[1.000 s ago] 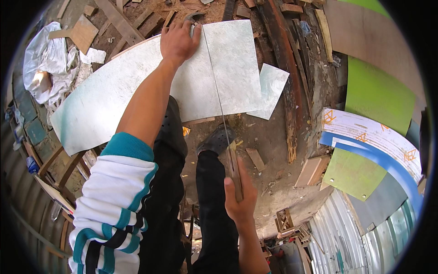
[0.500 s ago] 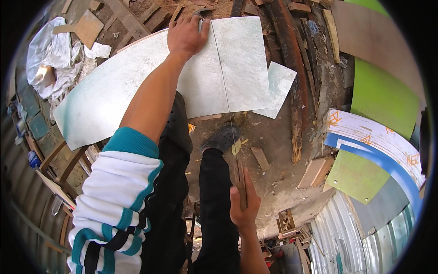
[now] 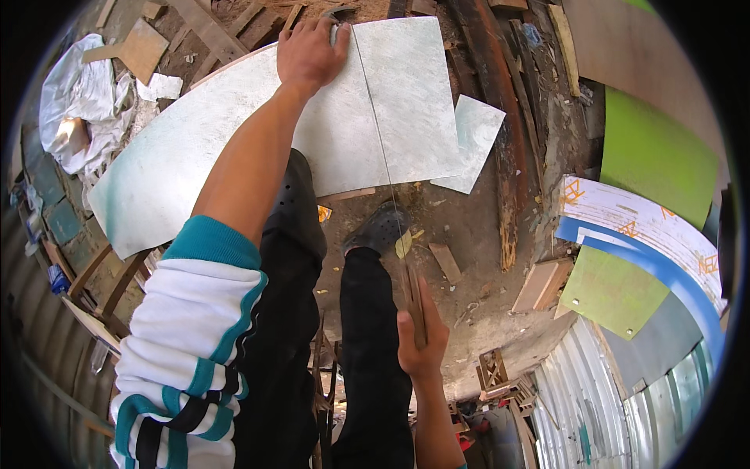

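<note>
Left fingers (image 3: pixel 311 28) blotting out part of the far edge of the pale sheet (image 3: pixel 414 117) — and a curved dark piece (image 3: pixel 338 11) partly hidden there! Right fingers (image 3: pixel 405 325) mask some wooden handle (image 3: pixel 412 293) — thin blade (image 3: pixel 375 117), teeth unreadable; striped sleeve (image 3: pixel 183 324) sliced by the lower edge

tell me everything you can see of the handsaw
The handsaw has a brown, wood-looking handle gripped by the right hand. Its thin, dark blade, seen nearly edge-on, runs up the picture and slightly left to the pale sheet. A dark line continues across the sheet; whether that is blade or cut is unclear. No teeth can be made out.
</note>
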{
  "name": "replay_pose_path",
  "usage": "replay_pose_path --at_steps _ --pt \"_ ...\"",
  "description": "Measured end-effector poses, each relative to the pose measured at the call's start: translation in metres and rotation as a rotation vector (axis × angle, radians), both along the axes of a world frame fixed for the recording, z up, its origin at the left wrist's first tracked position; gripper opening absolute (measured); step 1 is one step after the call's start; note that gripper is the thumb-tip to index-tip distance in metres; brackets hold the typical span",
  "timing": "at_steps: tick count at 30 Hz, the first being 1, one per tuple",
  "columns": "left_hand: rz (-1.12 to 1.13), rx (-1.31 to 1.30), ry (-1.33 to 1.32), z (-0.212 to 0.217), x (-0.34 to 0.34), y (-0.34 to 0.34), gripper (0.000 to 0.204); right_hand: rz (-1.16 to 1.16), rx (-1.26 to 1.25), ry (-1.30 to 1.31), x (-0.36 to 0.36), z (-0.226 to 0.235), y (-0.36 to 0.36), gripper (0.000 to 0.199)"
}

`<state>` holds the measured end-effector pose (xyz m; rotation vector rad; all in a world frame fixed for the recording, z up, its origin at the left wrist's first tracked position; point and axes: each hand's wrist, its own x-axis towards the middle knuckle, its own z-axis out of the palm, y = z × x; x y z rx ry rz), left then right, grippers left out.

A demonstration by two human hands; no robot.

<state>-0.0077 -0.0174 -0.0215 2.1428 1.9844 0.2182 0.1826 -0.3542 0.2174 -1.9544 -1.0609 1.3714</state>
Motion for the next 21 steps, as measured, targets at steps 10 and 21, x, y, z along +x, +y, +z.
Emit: replay_pose_path --at_steps 10,21 --pt "-0.019 -0.002 -0.028 -0.001 0.001 0.0 0.052 -0.026 0.138 -0.028 -0.028 -0.088 0.101 0.05" --pt "-0.031 0.033 -0.02 -0.003 0.005 0.002 0.052 -0.03 0.078 0.002 -0.017 -0.075 0.075 0.051"
